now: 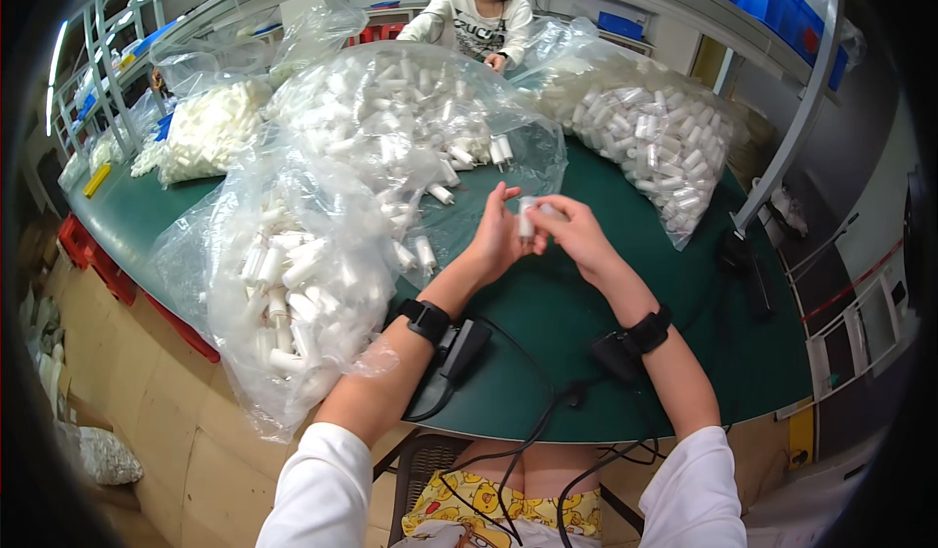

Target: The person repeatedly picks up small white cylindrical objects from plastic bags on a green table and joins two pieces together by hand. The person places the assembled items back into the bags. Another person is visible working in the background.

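Observation:
Above the table, straight ahead of me, my right hand (575, 233) pinches a small white plastic cylinder (526, 222) between thumb and fingers. The cylinder stands roughly upright. My left hand (496, 235) is right beside it, fingers apart, some reaching behind the cylinder; whether they touch it I cannot tell. Left of my hands, a few loose white cylinders (425, 252) with thin metal pins lie on clear plastic. A clear bag (293, 284) full of similar white pieces lies next to my left forearm.
A large clear bag (381, 108) of white cylinders covers the table's middle, another bag (650, 143) sits at right. White pieces fill a bag (210, 133) at far left. Black cables (532, 431) run from my wrist straps across the green table (508, 372). Someone (479, 21) sits opposite.

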Available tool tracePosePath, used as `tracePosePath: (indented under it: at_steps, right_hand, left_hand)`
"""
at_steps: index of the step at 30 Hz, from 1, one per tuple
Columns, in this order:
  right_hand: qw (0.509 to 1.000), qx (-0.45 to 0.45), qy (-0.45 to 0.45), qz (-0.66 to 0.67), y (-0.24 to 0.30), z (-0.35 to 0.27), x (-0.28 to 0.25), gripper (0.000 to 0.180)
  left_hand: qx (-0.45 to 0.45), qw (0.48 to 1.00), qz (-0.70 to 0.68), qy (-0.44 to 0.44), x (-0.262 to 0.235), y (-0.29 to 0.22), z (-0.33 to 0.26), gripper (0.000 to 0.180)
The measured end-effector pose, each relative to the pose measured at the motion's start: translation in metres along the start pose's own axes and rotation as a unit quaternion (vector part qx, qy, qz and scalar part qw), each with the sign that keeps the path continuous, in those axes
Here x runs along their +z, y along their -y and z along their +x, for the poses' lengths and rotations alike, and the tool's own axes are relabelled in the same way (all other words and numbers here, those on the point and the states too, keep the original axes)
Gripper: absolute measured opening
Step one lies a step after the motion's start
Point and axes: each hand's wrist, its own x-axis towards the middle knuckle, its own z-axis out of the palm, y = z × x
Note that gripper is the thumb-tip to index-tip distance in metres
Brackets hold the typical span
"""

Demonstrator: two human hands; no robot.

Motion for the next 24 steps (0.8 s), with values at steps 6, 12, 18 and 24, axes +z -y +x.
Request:
tracePosePath:
  at_steps: [6,12,18,24]
  right_hand:
    - [0.998,-0.036,-0.045,-0.013,0.055,-0.003,0.031,0.030]
    - [0.979,-0.105,0.153,-0.087,0.111,-0.007,0.132,0.039]
    - [0.910,-0.246,0.202,-0.266,0.114,0.009,0.219,0.049]
    - [0.946,-0.251,0.138,-0.154,0.117,0.015,0.172,0.028]
  left_hand:
    - [0.113,0.937,0.301,-0.137,-0.011,0.004,0.008,0.046]
    - [0.344,0.710,0.582,-0.198,-0.013,0.003,-0.014,0.029]
    - [0.329,0.402,0.800,-0.300,-0.042,0.009,-0.020,0.026]
    - [0.365,0.481,0.726,-0.329,-0.067,0.014,-0.014,0.027]
